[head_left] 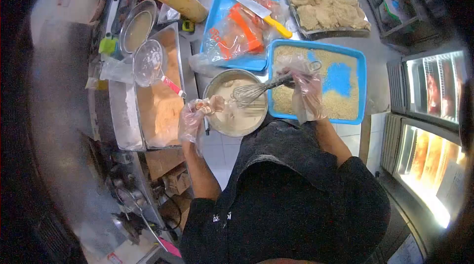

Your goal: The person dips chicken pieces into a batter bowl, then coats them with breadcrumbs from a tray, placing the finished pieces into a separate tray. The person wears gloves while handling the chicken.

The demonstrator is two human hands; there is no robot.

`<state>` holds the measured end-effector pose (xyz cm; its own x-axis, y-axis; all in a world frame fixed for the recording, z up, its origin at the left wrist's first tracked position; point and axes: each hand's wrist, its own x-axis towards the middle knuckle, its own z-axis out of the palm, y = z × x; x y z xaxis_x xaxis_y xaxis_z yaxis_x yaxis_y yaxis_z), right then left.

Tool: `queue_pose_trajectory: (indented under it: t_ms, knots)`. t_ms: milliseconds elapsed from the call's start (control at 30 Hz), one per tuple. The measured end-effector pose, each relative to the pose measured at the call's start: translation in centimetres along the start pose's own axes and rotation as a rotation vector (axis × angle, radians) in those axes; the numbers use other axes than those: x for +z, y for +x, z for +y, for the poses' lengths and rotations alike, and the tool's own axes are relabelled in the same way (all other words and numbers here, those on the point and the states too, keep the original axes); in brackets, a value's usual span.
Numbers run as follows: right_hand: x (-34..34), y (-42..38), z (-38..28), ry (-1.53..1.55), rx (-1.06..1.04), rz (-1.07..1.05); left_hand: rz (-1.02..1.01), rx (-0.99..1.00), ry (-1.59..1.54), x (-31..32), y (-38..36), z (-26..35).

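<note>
Left of the frame's centre, the gloved left hand (189, 122) pinched a piece of raw meat (216, 103), its fingers closed on one end. The meat stretched sideways from the fingertips over the left rim of the batter bowl (224, 132). The right hand (307, 87), farther off above the blue crumb tray (365, 79), was clamped on the whisk (270, 84), which slanted down-left into the bowl.
</note>
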<state>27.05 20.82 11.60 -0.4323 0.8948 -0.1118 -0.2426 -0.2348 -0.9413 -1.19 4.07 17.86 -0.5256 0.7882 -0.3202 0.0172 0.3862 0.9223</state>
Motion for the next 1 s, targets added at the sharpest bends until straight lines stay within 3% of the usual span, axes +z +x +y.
queue_pose_trajectory:
  t_ms: [100,200,300,433,500,533,633,700,733,833,933,1000]
  knots:
    - [-0.3,-0.5,2.9,0.166,-0.068,0.04,-0.02,-0.14,-0.055,-1.1,0.9,-1.6]
    - [2.1,-1.3,-0.5,0.288,-0.067,-0.044,-0.017,-0.117,0.031,-0.7,1.1,-2.5]
    - [2.4,-1.2,0.7,0.153,0.027,-0.062,-0.168,-0.123,0.027,0.0,1.4,-1.1]
    - [1.7,-0.9,1.1,0.272,0.062,0.145,-0.282,0.018,0.419,-0.3,2.4,-4.1]
    - [0.0,-0.6,2.6,0.098,-0.077,0.104,-0.379,0.138,0.725,-0.5,2.6,-4.5]
    - [-0.6,-0.4,4.0,-0.038,-0.194,0.122,-0.393,0.171,0.725,-0.5,2.6,-4.6]
    - [-0.8,0.1,6.1,0.02,-0.109,0.119,-0.437,0.28,0.723,0.2,2.7,-4.4]
    - [0.9,0.3,6.6,0.058,-0.016,0.157,-0.429,0.486,0.827,0.6,2.4,-3.3]
    - [1.9,0.5,4.5,0.087,-0.07,0.07,-0.423,0.586,0.878,0.9,2.0,-2.4]
    - [3.3,0.2,2.4,0.337,0.034,-0.024,-0.392,0.524,0.785,2.0,0.9,-0.2]
    - [3.4,0.2,0.1,0.278,0.136,-0.003,-0.331,0.436,0.761,1.3,0.7,-1.1]
    - [3.2,0.2,0.3,0.281,0.136,0.017,-0.317,0.496,0.751,1.4,0.7,-0.3]
